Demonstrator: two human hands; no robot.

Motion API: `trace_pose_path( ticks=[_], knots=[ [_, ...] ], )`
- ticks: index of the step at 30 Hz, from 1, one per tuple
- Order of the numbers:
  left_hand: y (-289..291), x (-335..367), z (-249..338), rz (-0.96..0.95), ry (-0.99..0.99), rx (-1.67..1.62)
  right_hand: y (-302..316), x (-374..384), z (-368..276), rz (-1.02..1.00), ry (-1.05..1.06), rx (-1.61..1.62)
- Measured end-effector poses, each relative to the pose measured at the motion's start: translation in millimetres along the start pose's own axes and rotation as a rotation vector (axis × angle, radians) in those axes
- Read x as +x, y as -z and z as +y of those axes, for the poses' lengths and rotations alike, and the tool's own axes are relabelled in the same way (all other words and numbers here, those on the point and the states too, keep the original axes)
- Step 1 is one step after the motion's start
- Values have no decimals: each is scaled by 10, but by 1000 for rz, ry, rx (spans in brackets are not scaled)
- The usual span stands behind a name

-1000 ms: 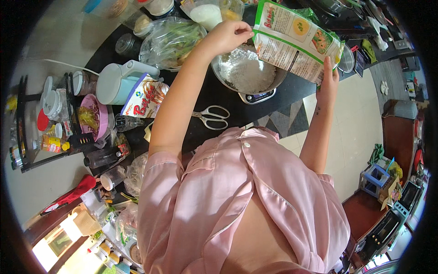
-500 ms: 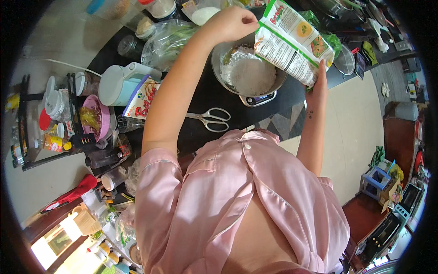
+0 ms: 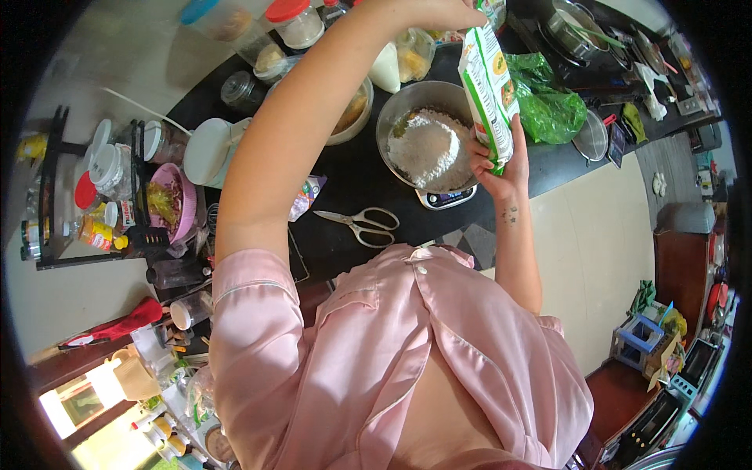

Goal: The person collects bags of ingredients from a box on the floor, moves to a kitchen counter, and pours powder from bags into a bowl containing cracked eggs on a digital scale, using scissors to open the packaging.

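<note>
Over the right side of a metal bowl [image 3: 383, 149], I hold a green-and-white food packet [image 3: 487, 78] almost upright. My right hand [image 3: 507, 163] wraps round its lower end. At the top edge of the view, my left hand [image 3: 458, 14] has its fingers closed on the packet's upper end, partly cut off by the frame. White powder [image 3: 423, 145] lies heaped in the bowl, with a yellowish-brown patch at its far left. Under the bowl is a kitchen scale [image 3: 446, 198] with a lit display. The packet's opening cannot be made out.
Scissors [image 3: 368, 227] lie on the black counter, left of the scale. A crumpled green plastic bag [image 3: 548, 102] and a strainer [image 3: 591, 141] sit to the right. Behind my left forearm stands another bowl [image 3: 356, 117]. Lidded jars [image 3: 296, 23] line the far left; a pot [image 3: 568, 31] is far right.
The packet has turned from slanting with its broad printed face showing to nearly upright and narrower. My right hand has shifted left round its lower end; my left hand has moved farther away.
</note>
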State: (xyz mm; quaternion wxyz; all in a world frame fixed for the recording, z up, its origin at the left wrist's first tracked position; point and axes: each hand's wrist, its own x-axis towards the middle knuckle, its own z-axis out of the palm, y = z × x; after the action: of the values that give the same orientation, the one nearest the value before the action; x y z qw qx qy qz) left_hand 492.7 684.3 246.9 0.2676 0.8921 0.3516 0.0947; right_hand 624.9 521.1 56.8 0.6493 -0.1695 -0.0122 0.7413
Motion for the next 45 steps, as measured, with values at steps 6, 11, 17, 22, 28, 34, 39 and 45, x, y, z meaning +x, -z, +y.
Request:
trace_pose_path(
  ticks=[6,11,17,22,28,34,39,45],
  knots=[
    [35,-12,-146,48,8,-8,-32,136,84,-22,-117,78],
    [282,-238,-103,109,-14,-81,-211,147,196,-52,-92,-128],
    [1108,-837,-327,356,163,-137,-404,132,341,-58,-91,-304],
    [1783,-1340,-872,458,364,-26,-304,21,242,-87,-4,-379],
    [2189,-1864,-2209,507,618,-6,-251,-136,111,-124,113,-456],
    [2109,-2190,-3245,506,937,-91,-278,-213,200,-95,163,-606],
    [1749,-2290,-3788,576,1033,-211,-371,-286,343,-38,191,-705],
    [1142,-2031,-4378,318,1172,-38,-433,-352,467,30,216,-830]
  ],
)
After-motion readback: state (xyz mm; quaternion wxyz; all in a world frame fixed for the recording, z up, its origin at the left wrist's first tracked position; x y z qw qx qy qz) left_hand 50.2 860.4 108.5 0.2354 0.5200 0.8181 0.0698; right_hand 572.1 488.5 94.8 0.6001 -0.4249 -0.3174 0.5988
